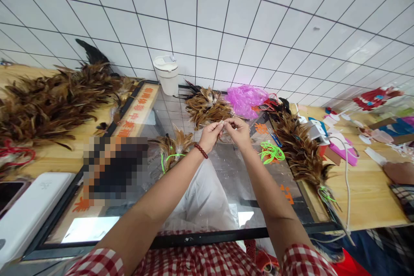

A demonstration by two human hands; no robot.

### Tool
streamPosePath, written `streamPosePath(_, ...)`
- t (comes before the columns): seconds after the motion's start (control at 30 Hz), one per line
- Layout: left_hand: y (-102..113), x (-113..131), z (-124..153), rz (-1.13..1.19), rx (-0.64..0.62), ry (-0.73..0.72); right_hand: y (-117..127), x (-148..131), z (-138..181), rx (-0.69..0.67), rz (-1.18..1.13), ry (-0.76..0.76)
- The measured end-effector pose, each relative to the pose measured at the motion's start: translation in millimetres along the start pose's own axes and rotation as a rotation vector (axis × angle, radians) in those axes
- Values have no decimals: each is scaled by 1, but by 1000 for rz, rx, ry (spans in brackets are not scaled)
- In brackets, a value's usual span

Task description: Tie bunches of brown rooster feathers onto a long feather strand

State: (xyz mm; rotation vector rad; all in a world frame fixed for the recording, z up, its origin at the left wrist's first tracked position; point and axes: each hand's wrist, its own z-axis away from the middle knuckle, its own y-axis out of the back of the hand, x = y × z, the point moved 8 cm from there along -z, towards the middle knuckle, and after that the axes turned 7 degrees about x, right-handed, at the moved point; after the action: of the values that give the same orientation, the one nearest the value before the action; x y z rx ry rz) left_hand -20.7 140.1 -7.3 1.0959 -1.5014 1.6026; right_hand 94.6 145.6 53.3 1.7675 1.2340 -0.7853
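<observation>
My left hand (211, 136), with a beaded bracelet on its wrist, meets my right hand (238, 131) above the glass tabletop (226, 172). Both are closed, fingertips pinched together around something small and pale that I cannot make out. Right behind them lies a pile of brown feathers (207, 108) against the wall. A smaller feather bunch (174, 142) with green cord sits left of my left hand. To the right of my right hand rests a coil of bright green cord (271, 152), with blue pens (276, 139) close by.
A large heap of feathers (48, 103) covers the left table. Along the right edge runs a long feather bundle (299, 148). A white lidded cup (167, 75) and a pink plastic bag (247, 99) stand near the tiled wall. A white cable (347, 181) hangs at right; another person's hand (399, 172) shows there.
</observation>
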Motion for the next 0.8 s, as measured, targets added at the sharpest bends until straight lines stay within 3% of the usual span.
streamPosePath(0.17, -3, -4, -1, 112, -59, 63, -1, 14, -5, -87, -173, -50)
streamPosePath(0.33, -14, -9, 7, 194, -188, 214, -13, 21, -1, -299, -273, -118)
streamPosePath(0.47, -18, -12, 9, 150, -221, 207, -13, 19, 0, -244, -276, -132)
streamPosePath(0.7, -8, -6, 2, 144, -95, 120, 7, 12, -13, -150, 128, -13)
streamPosePath(0.8, -1, -4, -1, 202, -25, 117, 21, 15, -14, -290, 554, -26)
